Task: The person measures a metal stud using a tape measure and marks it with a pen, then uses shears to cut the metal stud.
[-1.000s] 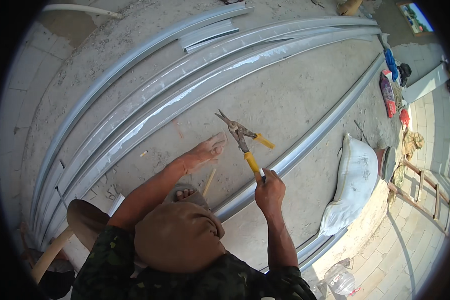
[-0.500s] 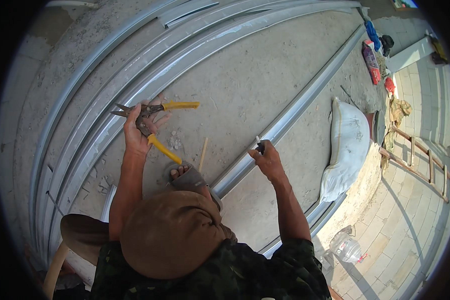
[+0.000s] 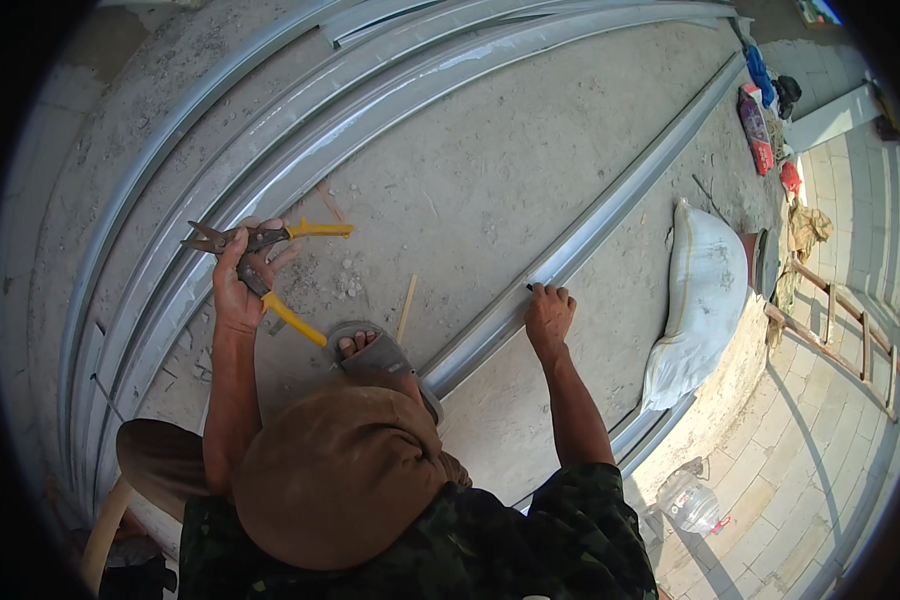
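Yellow-handled snips [image 3: 262,240], spread wide, sit clasped around the pivot by the left hand [image 3: 237,297] at 9 o'clock. Near 3 o'clock, the right hand [image 3: 551,318] pinches a small dark item [image 3: 530,287], mostly hidden, at a metal channel [image 3: 610,225] running from 6 to 2 o'clock. A white sack [image 3: 705,300] lies farther out at 3; other channels [image 3: 232,190] arc from 8 to 1.

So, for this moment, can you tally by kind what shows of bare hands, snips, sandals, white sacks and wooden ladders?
Hands: 2 (left hand, right hand)
Snips: 1
Sandal: 1
White sack: 1
Wooden ladder: 1
Total: 6
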Available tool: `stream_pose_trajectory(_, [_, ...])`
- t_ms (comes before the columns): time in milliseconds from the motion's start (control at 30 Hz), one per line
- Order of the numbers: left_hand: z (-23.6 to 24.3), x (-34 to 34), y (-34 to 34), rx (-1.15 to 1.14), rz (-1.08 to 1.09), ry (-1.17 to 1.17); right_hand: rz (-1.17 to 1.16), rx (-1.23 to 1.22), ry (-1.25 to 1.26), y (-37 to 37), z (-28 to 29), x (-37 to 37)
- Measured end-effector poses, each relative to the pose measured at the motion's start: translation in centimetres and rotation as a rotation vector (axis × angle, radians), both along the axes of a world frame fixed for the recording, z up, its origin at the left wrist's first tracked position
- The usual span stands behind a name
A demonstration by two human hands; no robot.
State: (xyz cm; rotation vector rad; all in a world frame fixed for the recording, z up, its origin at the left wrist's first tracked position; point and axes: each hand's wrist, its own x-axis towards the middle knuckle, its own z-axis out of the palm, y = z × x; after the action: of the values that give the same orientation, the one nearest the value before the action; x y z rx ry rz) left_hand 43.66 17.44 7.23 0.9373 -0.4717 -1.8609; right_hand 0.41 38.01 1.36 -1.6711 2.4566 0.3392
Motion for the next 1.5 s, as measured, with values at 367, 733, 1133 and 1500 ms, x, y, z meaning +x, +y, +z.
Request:
stream_pose_trajectory(367, [-0.8,0.1,0.8,0.027,-0.042,-0.044,-0.03,-0.064,0.038,0.8,-0.9,0.6])
stream_pose_trajectory(733, [-0.2,0.3,0.5,-0.001,-0.024,-0.001,0.045,-0.13,-0.019,-2.3,2.0,-0.6])
stream_pose_trajectory(1133, [3.2,-1.7,2.0,-0.018,-0.164,0.019,-0.014,-0.054,-1.378,-13.2,11.7,21.0])
stream_pose_trajectory(1500, [7.4,6.2,0.0,-0.219,-0.358,0.196,0.176,0.833,-1.853,-17.6,13.2,29.0])
